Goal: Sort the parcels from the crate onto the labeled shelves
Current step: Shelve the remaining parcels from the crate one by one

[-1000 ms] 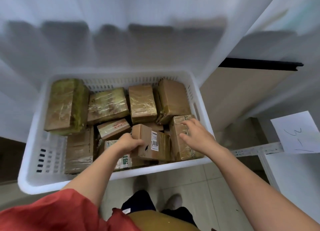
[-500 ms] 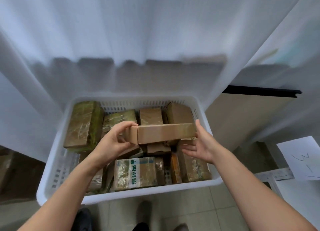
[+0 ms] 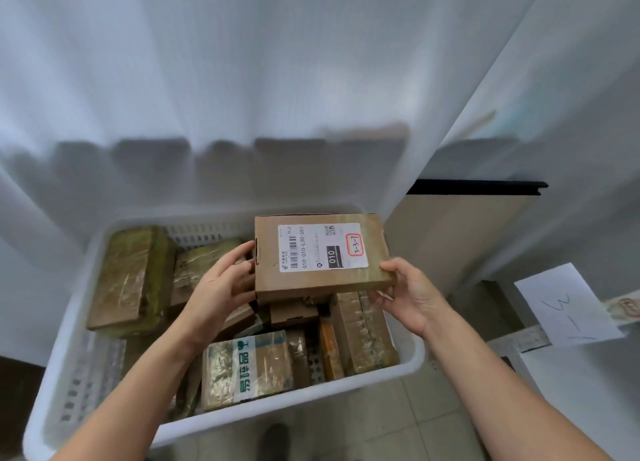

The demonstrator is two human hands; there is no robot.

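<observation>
We count one crate (image 3: 69, 325) and at least eight parcels (image 3: 131, 277), one held parcel (image 3: 318, 253) among them. We see two hands, left hand (image 3: 221, 284) and right hand (image 3: 412, 294), and one paper sheet (image 3: 568, 305).

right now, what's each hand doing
Left hand: holding the labelled parcel by its left edge.
Right hand: holding the same parcel at its right corner.

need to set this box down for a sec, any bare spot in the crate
Only the near-left corner of the crate: an open gap between its left wall, the green-taped parcel and the fragile-tape parcel. Middle and right, under the held box, are packed tight.
</observation>
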